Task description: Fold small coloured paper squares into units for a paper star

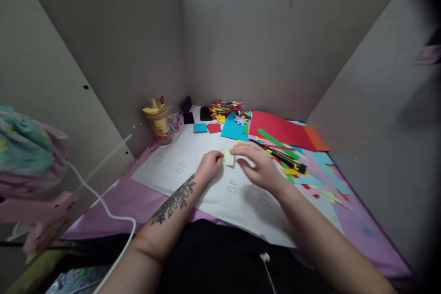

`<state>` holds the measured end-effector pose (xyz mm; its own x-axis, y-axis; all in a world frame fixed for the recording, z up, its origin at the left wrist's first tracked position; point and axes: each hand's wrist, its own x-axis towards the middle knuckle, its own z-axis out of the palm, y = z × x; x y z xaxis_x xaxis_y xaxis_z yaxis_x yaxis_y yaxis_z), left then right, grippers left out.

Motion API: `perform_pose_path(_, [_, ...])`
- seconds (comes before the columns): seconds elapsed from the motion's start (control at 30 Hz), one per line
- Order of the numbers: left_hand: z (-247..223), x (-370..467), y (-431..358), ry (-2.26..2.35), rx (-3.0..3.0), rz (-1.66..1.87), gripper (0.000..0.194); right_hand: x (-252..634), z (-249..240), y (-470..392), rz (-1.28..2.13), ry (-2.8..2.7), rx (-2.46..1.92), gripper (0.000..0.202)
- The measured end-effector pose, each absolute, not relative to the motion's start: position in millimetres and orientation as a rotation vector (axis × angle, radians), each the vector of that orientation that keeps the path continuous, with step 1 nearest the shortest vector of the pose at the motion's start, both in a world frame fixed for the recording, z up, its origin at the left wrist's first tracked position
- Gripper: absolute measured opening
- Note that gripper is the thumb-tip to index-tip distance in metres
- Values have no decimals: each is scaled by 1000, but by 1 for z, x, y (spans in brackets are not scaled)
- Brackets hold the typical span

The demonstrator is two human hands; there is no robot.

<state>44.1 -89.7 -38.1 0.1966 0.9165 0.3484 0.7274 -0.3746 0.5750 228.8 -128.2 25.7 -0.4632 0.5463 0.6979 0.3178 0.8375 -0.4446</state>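
Near the middle of the white sheet [213, 197], a small pale green paper square [228, 157] lies between my two hands. At its left edge my left hand [211, 164] has its fingers closed and pinched on the paper. My right hand [257, 163] is just to the right, fingers apart and curved, with the fingertips near the square's upper right edge and nothing held. A yellow and black cutter [284, 158] lies on paper strips beyond my right hand.
Red sheets [280, 129], an orange sheet [315, 138] and coloured strips are at right. Folded paper stars [225, 108], small blue [200, 128] and red squares [214, 127] lie behind. A yellow-lidded cup [159, 121] stands at left; a white cable [113, 215] hangs lower left.
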Motion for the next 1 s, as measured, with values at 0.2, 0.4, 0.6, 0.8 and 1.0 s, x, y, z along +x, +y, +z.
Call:
perform_pose_path(0.2, [-35,43,-87,1559,2004,1004,26,223,-28,-73,142,-2385,-862,33])
perform_pose_path(0.4, [-34,42,-90,1597,2161,899,27,235,-52,-58,126,-2359,-811,17])
perform_pose_path(0.6, [-32,39,-105,1407,2685,733,24,246,-50,-63,215,-2426,-761,17])
perform_pose_path(0.8, [-28,43,-118,1299,2783,520,34,248,-49,-64,475,-2342,-752,7])
perform_pose_path(1.0, [-26,47,-122,1302,2770,522,36,251,-45,-63,566,-2283,-882,8])
